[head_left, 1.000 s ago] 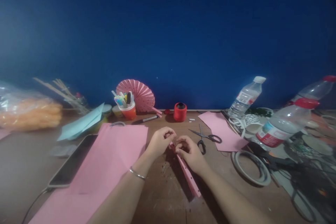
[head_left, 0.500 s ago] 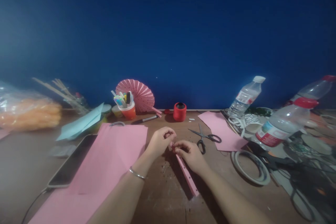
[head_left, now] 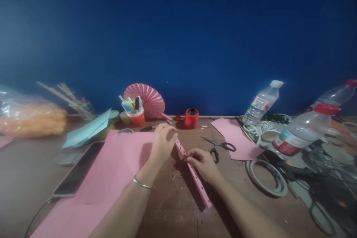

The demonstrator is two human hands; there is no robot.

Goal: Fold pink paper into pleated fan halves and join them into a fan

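A narrow pink folded paper strip (head_left: 198, 184) with dark dots slants over the brown tabletop, its lower end toward me. My right hand (head_left: 203, 161) is closed, pinching the strip around its upper middle between thumb and fingers. At the strip's far end is my left hand (head_left: 162, 143), a silver bangle on its wrist. Its fingers are bent together in a pinch; whatever they hold is too small to make out. Beyond both hands stands a red thread spool (head_left: 191, 119). Black-handled scissors (head_left: 216, 145) lie spread right of my right hand.
Pink paper sheets (head_left: 122, 163) and a phone (head_left: 79, 171) lie at left. A cup of pens (head_left: 136, 117) stands before a pink pleated fan (head_left: 146, 98). Toward the right are a pink paper piece (head_left: 235, 139), tape rolls (head_left: 266, 178) and plastic bottles (head_left: 301, 132). A blue wall rises behind.
My left hand has moved left and slightly away from my right hand, uncovering the dotted upper end of the strip. My right hand keeps its pinch in nearly the same place.
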